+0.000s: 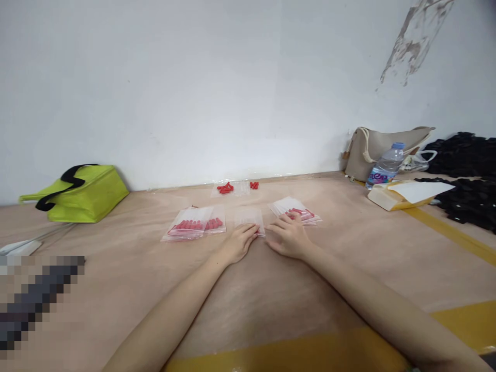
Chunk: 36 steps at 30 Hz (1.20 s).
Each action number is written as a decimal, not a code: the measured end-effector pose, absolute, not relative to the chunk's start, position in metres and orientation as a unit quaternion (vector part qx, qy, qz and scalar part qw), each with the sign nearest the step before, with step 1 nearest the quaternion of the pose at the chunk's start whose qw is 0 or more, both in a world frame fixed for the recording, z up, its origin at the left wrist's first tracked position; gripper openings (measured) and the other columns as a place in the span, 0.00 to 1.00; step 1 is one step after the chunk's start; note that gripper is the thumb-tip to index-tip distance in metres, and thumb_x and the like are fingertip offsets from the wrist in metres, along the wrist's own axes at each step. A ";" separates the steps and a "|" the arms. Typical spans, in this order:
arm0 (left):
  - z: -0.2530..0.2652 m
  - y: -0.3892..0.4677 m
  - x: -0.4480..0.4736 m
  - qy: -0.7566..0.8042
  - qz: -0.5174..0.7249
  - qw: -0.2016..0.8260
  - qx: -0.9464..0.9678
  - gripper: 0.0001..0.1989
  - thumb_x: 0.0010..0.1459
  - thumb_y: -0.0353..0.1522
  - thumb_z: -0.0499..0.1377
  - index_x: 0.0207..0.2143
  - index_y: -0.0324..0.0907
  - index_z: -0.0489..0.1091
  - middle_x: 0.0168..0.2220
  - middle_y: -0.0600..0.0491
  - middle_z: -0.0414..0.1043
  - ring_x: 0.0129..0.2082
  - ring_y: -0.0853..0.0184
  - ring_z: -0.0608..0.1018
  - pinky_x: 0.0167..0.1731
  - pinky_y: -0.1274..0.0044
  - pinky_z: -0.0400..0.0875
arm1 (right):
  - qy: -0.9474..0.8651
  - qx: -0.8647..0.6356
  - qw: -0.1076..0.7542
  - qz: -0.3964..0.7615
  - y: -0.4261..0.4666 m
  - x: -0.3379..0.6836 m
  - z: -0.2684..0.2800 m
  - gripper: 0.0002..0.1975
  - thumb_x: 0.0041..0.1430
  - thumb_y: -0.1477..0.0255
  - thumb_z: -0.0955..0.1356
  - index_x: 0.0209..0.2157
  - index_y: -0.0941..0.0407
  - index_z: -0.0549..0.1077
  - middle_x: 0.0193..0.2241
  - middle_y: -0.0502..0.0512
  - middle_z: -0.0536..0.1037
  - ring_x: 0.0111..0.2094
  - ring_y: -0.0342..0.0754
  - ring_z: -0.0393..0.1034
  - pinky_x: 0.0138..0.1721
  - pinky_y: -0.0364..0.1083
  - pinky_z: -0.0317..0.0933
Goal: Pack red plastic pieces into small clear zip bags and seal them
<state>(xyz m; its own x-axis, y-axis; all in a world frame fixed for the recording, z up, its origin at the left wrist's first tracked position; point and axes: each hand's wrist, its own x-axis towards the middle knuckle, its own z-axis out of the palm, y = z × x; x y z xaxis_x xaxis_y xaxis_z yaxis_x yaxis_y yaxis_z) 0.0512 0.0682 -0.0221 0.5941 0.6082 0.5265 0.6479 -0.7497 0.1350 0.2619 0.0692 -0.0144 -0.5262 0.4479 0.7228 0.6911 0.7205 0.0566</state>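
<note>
A clear plastic bag (249,214) with small red pieces at its bottom lies flat in the middle of the table. My left hand (239,243) rests on its lower edge, fingers stretched out over the red pieces and partly hiding them. Just to the right, my right hand (290,237) is spread, with its fingertips at the near edge of a stack of bags (296,211) that also hold red pieces. On the left lies another stack of filled bags (188,225), overlapping a further bag (215,221).
Loose red pieces (225,188) lie on clear plastic by the wall. A lime-green bag (87,194) stands far left. At the right are a beige bag (360,155), a water bottle (387,166), an open paper packet (403,194) and black pieces (465,155).
</note>
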 end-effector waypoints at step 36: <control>-0.019 0.066 0.006 -0.266 -0.237 0.316 -0.879 0.08 0.58 0.25 0.51 0.28 0.38 0.68 0.31 0.52 0.74 0.26 0.70 0.75 0.26 0.78 0.70 | -0.865 -0.271 0.300 -0.298 0.084 0.253 -0.025 0.12 0.56 0.80 0.59 0.23 0.56 0.67 0.18 0.48 0.68 0.26 0.41 0.58 0.49 0.52 0.45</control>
